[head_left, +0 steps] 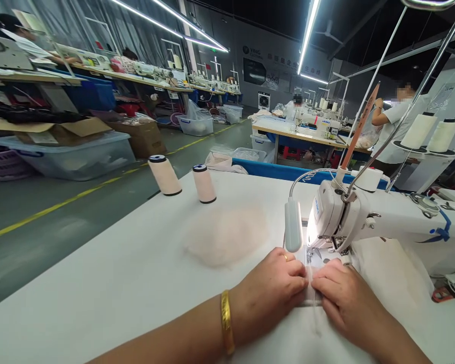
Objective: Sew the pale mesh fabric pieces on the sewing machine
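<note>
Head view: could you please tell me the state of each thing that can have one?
Left hand, fingers curled
Right hand, fingers bent
Machine, running or stopped: unclear
Lamp, hanging; lit or not: unclear
Pink spools, upright
Beige piece, spread out, blurred
Ceiling lights, on
Left carton, flaps open

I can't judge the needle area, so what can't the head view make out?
All in the head view:
Finger undersides of the bare left hand and bare right hand: hidden by the hands themselves; grip unclear.
Long, glossy white sewing machine: end cut off by the right edge; needle tip too small amid glare.
Pale peach, roundish piece on smooth white tabletop: blurred; edges unclear.
</note>
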### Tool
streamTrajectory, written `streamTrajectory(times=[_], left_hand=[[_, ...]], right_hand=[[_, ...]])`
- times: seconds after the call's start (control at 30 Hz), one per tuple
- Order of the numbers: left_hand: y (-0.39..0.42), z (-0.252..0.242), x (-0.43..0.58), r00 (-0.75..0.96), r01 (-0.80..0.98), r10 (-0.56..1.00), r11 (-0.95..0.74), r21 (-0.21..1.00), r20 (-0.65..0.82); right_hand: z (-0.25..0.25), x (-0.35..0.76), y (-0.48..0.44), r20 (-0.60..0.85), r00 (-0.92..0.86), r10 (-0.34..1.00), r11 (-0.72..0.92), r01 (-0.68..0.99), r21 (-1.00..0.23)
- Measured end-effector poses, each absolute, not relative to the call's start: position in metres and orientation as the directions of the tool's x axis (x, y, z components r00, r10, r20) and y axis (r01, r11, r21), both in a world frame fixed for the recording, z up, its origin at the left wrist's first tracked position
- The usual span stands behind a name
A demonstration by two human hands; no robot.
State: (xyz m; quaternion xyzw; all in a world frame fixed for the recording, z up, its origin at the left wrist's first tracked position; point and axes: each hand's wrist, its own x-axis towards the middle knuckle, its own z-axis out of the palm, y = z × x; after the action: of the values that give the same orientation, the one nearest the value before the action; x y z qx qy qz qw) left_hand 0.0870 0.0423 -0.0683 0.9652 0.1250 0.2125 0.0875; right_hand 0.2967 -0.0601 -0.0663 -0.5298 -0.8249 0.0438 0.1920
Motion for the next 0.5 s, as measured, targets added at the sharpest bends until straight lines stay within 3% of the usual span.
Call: streamTrajectory(times=[0.5], left_hand=[[0.057, -0.067, 0.090, 0.872, 0.270, 0.311, -0.950, 0.158, 0.379]], right_hand=[[-0.073, 0.299, -0.052, 0.329, -0.325, 0.886, 0.421, 0.863, -0.279]])
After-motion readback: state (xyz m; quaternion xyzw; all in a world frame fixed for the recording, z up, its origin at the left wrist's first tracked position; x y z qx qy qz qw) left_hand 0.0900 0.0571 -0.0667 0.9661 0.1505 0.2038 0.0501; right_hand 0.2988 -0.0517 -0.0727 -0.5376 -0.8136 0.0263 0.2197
